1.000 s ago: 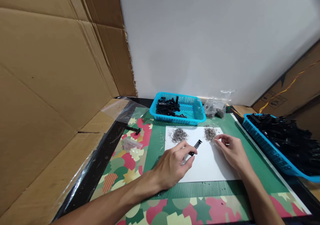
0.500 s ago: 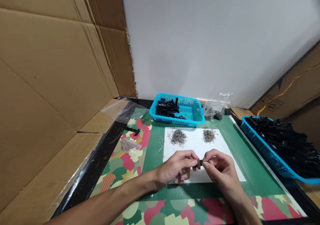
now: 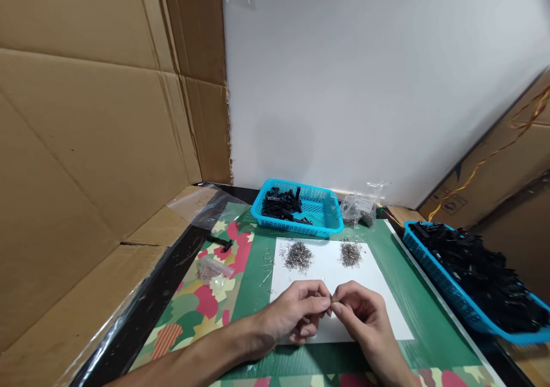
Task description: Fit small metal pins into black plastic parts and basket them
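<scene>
My left hand (image 3: 303, 309) and my right hand (image 3: 363, 313) meet fingertip to fingertip above the white sheet (image 3: 387, 321). Both are closed in a pinch. Between them is a small black plastic part, seen half a second ago and now almost wholly hidden by the fingers. Just beyond the hands on the sheet lie two heaps of tiny metal pieces: a larger, greyish heap (image 3: 299, 257) on the left and a smaller, browner heap (image 3: 351, 253) on the right.
A blue basket (image 3: 326, 231) with some black parts stands at the back. Another blue basket (image 3: 462, 304), heaped with black parts, is at the right. A black part (image 3: 220, 242) and a small plastic bag (image 3: 215, 268) lie left. Cardboard (image 3: 107, 146) walls the left side.
The view has tilted up slightly, so everything sits lower. My fingertips have come closer together, and the small black part that showed between them is now covered.
</scene>
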Demonstrator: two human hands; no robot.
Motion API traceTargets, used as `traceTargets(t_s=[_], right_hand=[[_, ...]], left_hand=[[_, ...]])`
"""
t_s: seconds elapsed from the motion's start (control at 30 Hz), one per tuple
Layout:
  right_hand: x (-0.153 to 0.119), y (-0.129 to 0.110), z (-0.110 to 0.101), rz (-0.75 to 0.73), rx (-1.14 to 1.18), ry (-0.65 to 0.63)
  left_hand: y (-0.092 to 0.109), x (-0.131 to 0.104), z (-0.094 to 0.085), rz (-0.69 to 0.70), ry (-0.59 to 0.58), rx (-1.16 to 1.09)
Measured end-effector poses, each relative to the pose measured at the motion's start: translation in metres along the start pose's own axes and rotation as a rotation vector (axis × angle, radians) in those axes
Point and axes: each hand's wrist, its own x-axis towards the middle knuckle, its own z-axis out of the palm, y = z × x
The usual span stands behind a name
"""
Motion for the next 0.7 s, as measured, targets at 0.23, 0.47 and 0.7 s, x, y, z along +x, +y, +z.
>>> traceTargets(t_s=[0.23,0.47,0.7], right_hand=[[0.002,0.007,0.003,-0.074,-0.125,0.161],[0.006,0.009,0.005,-0.101,-0.172,0.221],[0.003,0.017,0.003,-0.105,-0.229,0.267]], left_hand=[[-0.007,0.003,0.000,0.046,0.052,-0.004],[-0.015,0.006,-0.002,0.090,0.069,0.002],[-0.020,0.003,0.003,0.239,0.249,0.354]])
